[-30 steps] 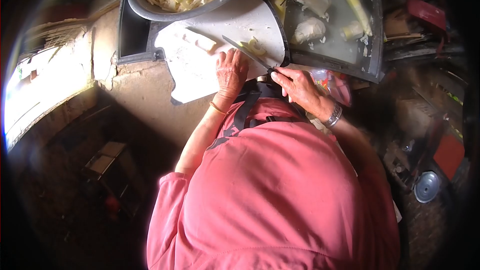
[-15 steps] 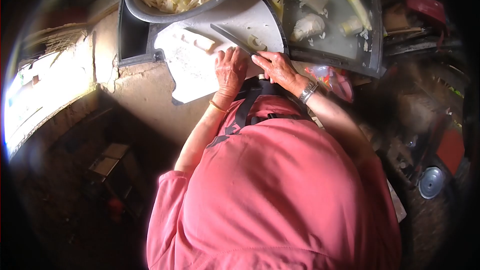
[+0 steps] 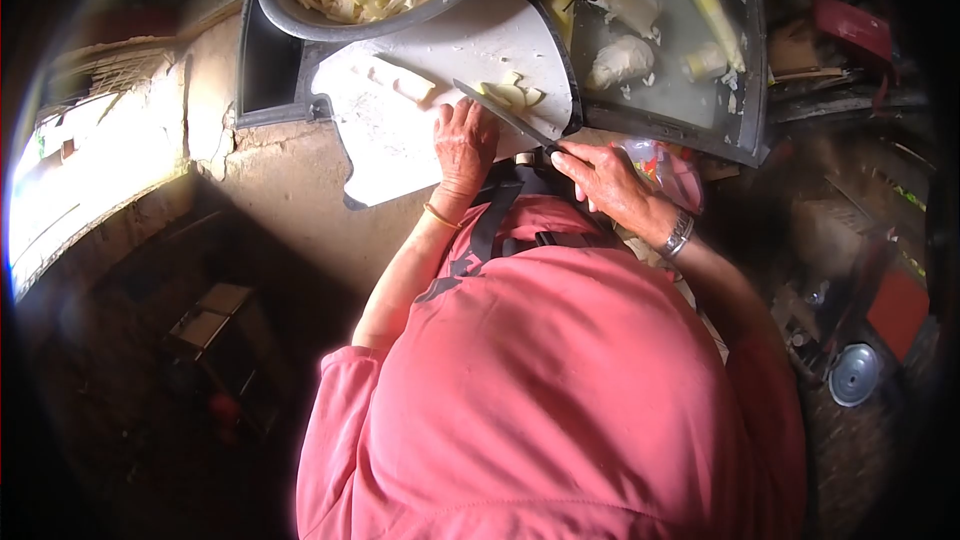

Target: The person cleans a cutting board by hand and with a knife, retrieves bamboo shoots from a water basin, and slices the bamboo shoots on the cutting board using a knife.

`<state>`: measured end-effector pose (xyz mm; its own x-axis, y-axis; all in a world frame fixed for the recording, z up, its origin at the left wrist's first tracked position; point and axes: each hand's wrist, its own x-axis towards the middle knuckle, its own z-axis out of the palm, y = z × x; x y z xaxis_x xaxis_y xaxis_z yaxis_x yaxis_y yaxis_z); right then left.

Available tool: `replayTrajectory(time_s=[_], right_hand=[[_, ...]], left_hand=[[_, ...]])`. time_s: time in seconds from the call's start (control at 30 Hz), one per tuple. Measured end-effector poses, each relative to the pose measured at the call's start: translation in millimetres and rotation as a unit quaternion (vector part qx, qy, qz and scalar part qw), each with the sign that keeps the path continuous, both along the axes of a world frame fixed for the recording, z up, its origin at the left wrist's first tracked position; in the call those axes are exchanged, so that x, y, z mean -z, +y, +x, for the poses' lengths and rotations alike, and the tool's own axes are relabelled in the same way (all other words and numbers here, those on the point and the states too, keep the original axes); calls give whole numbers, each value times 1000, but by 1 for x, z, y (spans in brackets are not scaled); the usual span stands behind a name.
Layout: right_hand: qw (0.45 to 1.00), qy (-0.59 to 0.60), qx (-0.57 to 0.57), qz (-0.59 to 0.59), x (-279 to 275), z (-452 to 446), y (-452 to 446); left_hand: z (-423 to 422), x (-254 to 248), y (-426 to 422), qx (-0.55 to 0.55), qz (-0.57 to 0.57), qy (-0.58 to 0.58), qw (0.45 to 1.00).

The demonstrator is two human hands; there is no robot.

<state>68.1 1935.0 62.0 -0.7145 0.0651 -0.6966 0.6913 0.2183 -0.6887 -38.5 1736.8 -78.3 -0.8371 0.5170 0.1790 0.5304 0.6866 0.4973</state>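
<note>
My right hand [image 3: 612,186] grips the handle of a kitchen knife [image 3: 500,114], whose blade slants up and left over the white cutting board [image 3: 375,155]. Close to the blade tip, my left hand [image 3: 466,148] rests on the board with fingers bent together; whatever lies under them is hidden. Several pale curved slices [image 3: 516,94], which look like bamboo shoot, lie just beyond the blade. Left of them sits a larger peeled white piece [image 3: 402,82], apart from both hands.
Behind the board, a metal basin [image 3: 272,2] holds shredded pale strips with yellowish rings on top. At right, a dark-framed tray [image 3: 690,105] carries yellow-green stalks [image 3: 712,15] and a white lump [image 3: 622,62]. Colourful plastic packaging [image 3: 665,165] lies below the tray.
My right hand has drawn the knife back to the right and down. More slices now show beside the blade, fanned out. My left hand has stayed almost in place.
</note>
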Motion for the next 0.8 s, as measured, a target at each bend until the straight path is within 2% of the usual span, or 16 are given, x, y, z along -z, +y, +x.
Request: replayTrajectory(time_s=[0.23, 0.43, 0.6, 0.67, 0.8], right_hand=[[997, 77, 21, -15, 38, -17, -14], [996, 58, 10, -61, 35, -22, -12], [999, 45, -8, -11, 30, -29, -15], [999, 39, 0, -6, 40, -34, -21], [993, 111, -21, -30, 83, -55, -30]], left_hand=[[0, 2, 0, 0, 1, -9, 1000], [0, 3, -1, -4, 13, 22, 1000], [-1, 0, 0, 0, 14, 22, 1000], [0, 2, 0, -3, 19, 23, 1000], [-1, 2, -3, -7, 22, 27, 999]])
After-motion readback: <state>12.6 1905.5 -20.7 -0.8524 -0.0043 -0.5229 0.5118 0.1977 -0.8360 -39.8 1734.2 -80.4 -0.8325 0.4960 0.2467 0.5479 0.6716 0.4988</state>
